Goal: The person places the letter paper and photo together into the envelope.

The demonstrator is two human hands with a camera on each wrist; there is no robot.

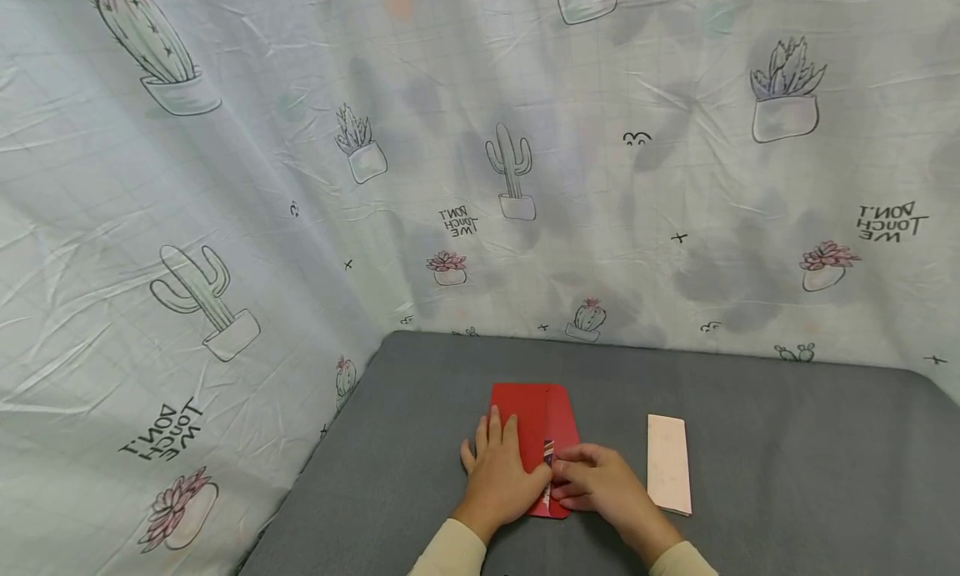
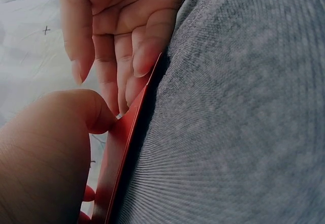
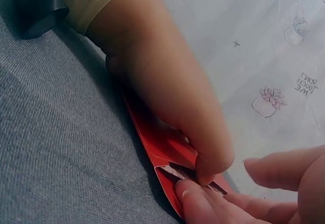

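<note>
A red envelope (image 1: 531, 418) lies on the grey table with its flap (image 1: 561, 413) turned out to the right. At its mouth shows a narrow patterned strip (image 1: 548, 451), dark and white, whose kind I cannot tell; the rest of it is hidden. My left hand (image 1: 501, 474) rests on the envelope with fingers spread, its thumb bent down at the strip. From the right, my right hand (image 1: 600, 483) reaches over the flap, fingertips (image 3: 190, 196) at the strip. In the left wrist view the right thumb (image 2: 78, 46) stands apart from the other fingers.
A pale, pinkish rectangular folded piece (image 1: 668, 466) lies on the table (image 1: 787, 443) to the right of my right hand. White curtains (image 1: 600, 184) printed with cacti hang along the left and far sides of the table.
</note>
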